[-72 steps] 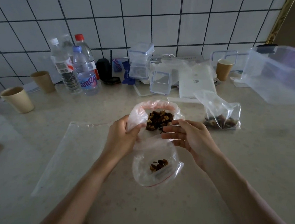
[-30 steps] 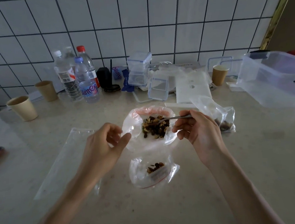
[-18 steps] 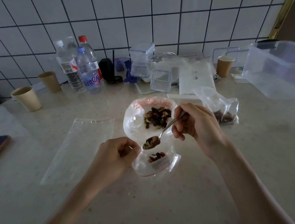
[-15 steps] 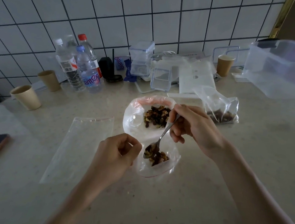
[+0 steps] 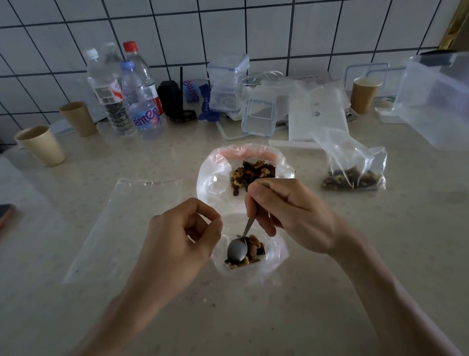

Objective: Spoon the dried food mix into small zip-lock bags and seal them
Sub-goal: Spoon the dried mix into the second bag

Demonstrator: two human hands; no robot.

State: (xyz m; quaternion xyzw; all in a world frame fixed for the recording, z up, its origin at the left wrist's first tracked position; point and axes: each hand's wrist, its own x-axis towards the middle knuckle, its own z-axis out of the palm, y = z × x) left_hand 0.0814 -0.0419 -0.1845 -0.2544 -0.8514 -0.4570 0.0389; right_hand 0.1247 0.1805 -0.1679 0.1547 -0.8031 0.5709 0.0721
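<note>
Ok so just below the middle of the frame the left hand [image 5: 183,238] pinches the rim of the small clear zip-lock bag [image 5: 270,260], holding its mouth open, while the right hand [image 5: 289,213] grips the thin metal spoon [image 5: 238,248] by the handle, its bowl tipped down inside that bag, right on the little heap of brown dried fruit and nut mix [image 5: 251,249]. The bigger clear source bag with the rolled pink-edged rim [image 5: 216,176] sits just above, centre frame, touching the small one.

My read on handling — that film is floppy and slick and weighs next to nothing, so it won't stand open on its own; the stiffer zip strip at the rim looks like the place to pinch. The mix looks light, lumpy and dry, likely to roll off the spoon if I tilt early. A filled clear bag [image 5: 354,170] stands at the right, and a flat empty clear bag [image 5: 128,225] lies at the left.
</note>
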